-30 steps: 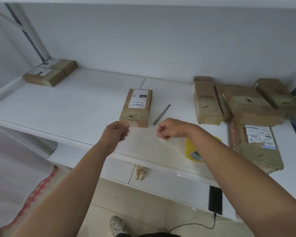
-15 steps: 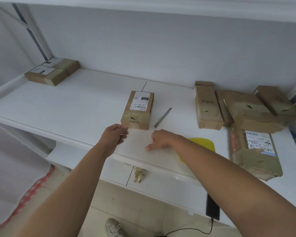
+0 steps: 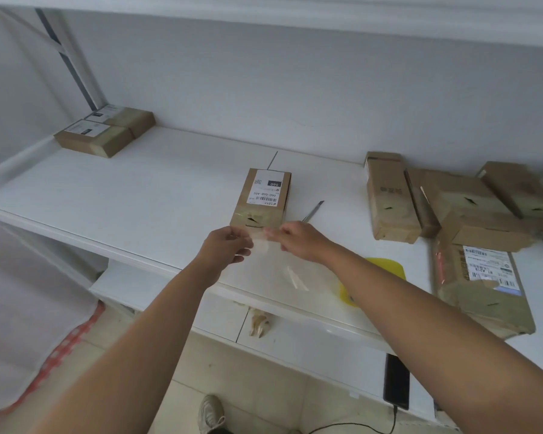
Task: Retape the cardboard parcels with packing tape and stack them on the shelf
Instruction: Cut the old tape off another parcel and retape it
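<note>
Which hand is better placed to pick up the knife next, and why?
Right. The right hand is just below the knife; the left hand is farther, though both pinch the tape strip.

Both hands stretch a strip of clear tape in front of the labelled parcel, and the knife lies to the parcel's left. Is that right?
Not quite. The head view shows the knife lying to the right of the labelled parcel, not its left. The rest holds: the left hand and right hand hold the strip of clear tape before it.

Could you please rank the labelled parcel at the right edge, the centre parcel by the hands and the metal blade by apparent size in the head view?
1. Flat brown labelled parcel, though nearer the camera.
2. Small brown centre parcel.
3. Thin metal blade.
</note>
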`<action>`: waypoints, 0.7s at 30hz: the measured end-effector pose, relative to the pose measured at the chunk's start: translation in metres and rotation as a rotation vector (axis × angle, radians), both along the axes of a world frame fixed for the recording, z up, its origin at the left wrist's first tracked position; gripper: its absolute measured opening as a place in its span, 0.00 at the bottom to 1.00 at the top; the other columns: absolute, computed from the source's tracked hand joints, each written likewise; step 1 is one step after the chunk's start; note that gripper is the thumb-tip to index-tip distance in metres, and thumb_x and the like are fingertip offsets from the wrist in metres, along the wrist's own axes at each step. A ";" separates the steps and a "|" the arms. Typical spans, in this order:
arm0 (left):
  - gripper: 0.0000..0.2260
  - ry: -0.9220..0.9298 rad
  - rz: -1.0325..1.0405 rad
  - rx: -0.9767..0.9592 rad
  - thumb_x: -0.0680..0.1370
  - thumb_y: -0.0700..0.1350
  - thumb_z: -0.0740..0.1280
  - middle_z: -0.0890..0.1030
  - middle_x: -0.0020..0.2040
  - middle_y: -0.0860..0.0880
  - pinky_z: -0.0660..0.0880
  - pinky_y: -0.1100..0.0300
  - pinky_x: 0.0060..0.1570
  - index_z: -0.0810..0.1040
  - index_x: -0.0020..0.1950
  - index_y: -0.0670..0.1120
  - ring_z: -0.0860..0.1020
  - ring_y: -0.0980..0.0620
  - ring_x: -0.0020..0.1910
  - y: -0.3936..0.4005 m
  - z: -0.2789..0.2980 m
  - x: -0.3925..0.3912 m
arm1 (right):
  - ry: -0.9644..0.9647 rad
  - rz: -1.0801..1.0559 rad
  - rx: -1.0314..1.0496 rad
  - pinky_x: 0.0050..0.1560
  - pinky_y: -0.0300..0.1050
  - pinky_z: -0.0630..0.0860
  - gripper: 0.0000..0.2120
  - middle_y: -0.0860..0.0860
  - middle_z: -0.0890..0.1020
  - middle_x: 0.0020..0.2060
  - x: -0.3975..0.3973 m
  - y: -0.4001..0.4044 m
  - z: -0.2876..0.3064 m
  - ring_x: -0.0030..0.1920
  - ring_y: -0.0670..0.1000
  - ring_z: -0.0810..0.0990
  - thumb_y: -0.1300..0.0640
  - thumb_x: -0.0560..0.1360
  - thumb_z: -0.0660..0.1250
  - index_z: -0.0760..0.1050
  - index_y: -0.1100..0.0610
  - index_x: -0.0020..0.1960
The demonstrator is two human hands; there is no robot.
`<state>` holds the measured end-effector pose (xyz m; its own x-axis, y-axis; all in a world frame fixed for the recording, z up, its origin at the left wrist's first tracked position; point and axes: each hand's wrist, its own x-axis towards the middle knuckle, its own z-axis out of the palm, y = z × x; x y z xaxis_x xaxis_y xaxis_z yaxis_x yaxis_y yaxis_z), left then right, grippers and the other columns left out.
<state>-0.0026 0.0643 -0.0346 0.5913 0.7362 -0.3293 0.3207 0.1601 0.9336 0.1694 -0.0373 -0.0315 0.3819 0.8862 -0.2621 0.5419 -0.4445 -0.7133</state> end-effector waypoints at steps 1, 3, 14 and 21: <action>0.03 -0.009 -0.017 -0.002 0.78 0.37 0.69 0.83 0.45 0.44 0.77 0.60 0.43 0.78 0.50 0.42 0.80 0.50 0.41 0.001 0.002 0.002 | 0.109 -0.005 0.015 0.41 0.43 0.72 0.28 0.52 0.82 0.40 -0.002 0.002 0.002 0.40 0.49 0.80 0.35 0.77 0.63 0.76 0.62 0.46; 0.04 -0.022 -0.048 -0.011 0.78 0.38 0.70 0.84 0.46 0.44 0.78 0.58 0.45 0.78 0.52 0.41 0.81 0.50 0.42 0.004 0.006 0.006 | 0.249 -0.014 0.046 0.42 0.38 0.74 0.22 0.51 0.85 0.43 -0.005 0.005 0.004 0.42 0.45 0.82 0.41 0.77 0.68 0.78 0.62 0.51; 0.05 -0.008 -0.110 0.078 0.78 0.41 0.70 0.84 0.50 0.46 0.80 0.58 0.44 0.79 0.53 0.45 0.84 0.50 0.43 0.061 0.013 0.021 | 0.377 -0.259 0.272 0.43 0.42 0.76 0.07 0.50 0.81 0.30 0.013 0.014 0.006 0.32 0.47 0.78 0.66 0.77 0.69 0.77 0.59 0.41; 0.24 0.242 -0.751 1.173 0.79 0.51 0.61 0.65 0.78 0.54 0.68 0.48 0.68 0.68 0.76 0.52 0.65 0.46 0.73 0.092 -0.022 0.017 | 0.502 -0.489 0.339 0.42 0.41 0.77 0.06 0.54 0.83 0.33 0.029 0.012 0.004 0.34 0.50 0.79 0.69 0.77 0.67 0.80 0.61 0.46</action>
<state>0.0142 0.1567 -0.0568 0.9772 0.1889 0.0968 0.1501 -0.9375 0.3140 0.1980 -0.0249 -0.0278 0.6571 0.7105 -0.2516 -0.0836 -0.2631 -0.9611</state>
